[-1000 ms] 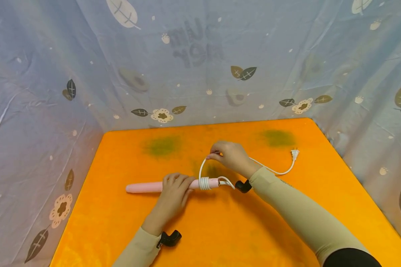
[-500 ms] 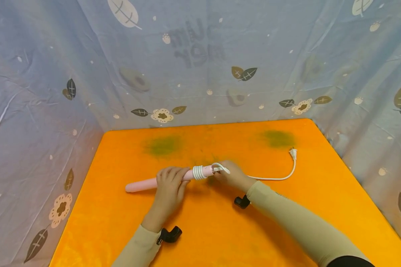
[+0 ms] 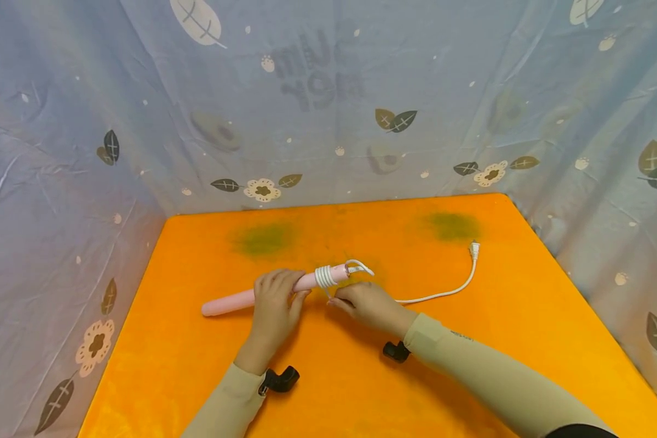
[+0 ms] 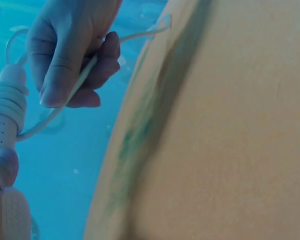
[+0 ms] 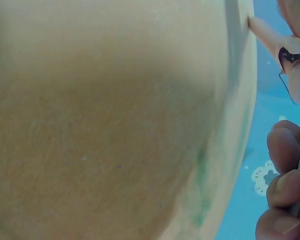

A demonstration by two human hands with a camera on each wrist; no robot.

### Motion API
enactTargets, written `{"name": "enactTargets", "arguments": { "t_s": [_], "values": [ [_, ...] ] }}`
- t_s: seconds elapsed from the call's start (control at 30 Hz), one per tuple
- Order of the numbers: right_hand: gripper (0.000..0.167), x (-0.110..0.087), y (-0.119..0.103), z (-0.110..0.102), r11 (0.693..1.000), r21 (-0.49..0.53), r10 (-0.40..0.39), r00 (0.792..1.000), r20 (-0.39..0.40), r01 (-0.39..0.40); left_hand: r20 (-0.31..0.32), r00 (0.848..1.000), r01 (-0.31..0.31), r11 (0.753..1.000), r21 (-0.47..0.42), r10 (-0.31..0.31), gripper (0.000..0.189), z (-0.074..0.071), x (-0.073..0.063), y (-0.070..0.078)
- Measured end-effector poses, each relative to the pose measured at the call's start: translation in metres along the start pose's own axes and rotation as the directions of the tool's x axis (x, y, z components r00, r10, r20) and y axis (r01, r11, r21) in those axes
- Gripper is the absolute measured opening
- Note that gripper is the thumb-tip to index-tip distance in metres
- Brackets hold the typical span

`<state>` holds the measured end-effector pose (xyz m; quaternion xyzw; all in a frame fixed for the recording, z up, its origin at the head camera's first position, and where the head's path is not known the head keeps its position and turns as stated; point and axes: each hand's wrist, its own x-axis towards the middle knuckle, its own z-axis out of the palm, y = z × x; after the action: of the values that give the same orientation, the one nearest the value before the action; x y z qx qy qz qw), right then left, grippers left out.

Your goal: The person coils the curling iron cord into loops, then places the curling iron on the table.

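The pink wand point(image 3: 235, 302) lies near the middle of the orange counter point(image 3: 361, 383), clasped round its midpart by the curled fingers of the left hand point(image 3: 275, 302), while the white cord point(image 3: 435, 297) is pinched between thumb and fingers of the right hand point(image 3: 373, 308), close to the coils point(image 3: 325, 277). The step in hand is judged to be the winding of the cord round the wand. For this, the wand is best held firmly, so that it is not twisted along with each turn; the cord should be drawn lightly taut, and every turn laid snugly against the last without being crossed over it. The small loop point(image 3: 362, 266) at the cord end is best left slack, so that the joint is not strained. The wand's rounded tip is pointed left and slightly towards the person, and its cord end right and away; the long axis is thus set across the counter at a shallow slant, roughly towards the side where the plug point(image 3: 474, 250) is seen. Whether the cord end is raised cannot be told.
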<state>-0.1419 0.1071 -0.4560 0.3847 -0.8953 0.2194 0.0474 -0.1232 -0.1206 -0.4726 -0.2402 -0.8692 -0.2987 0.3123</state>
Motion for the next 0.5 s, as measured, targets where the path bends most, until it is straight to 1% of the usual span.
{"name": "enactTargets", "arguments": {
  "t_s": [0.13,0.2,0.27,0.4,0.5],
  "values": [
    [0.026,-0.003,-0.004,0.001,0.994,-0.086,-0.064,0.998,-0.017,0.062,0.002,1.0,0.02,1.0,0.016,-0.02,0.041,0.002,0.001,-0.001],
    [0.024,-0.005,-0.006,0.001,0.988,-0.116,-0.107,0.994,-0.026,0.103,-0.001,1.0,0.03,0.999,0.017,-0.03,0.042,0.002,0.002,-0.001],
    [0.021,-0.006,-0.01,0.0,0.982,-0.142,-0.134,0.99,-0.038,0.127,0.003,0.999,0.039,0.999,0.017,-0.039,0.042,0.003,0.003,-0.002],
    [0.015,-0.006,-0.015,-0.005,0.971,-0.195,-0.151,0.986,-0.07,0.135,0.024,0.999,0.044,0.999,0.02,-0.044,0.041,0.007,0.002,-0.003],
    [0.018,-0.005,-0.02,-0.009,0.965,-0.228,-0.155,0.984,-0.087,0.132,0.053,0.997,0.047,0.999,0.026,-0.048,0.04,0.01,0.001,-0.004]
  ]
}}
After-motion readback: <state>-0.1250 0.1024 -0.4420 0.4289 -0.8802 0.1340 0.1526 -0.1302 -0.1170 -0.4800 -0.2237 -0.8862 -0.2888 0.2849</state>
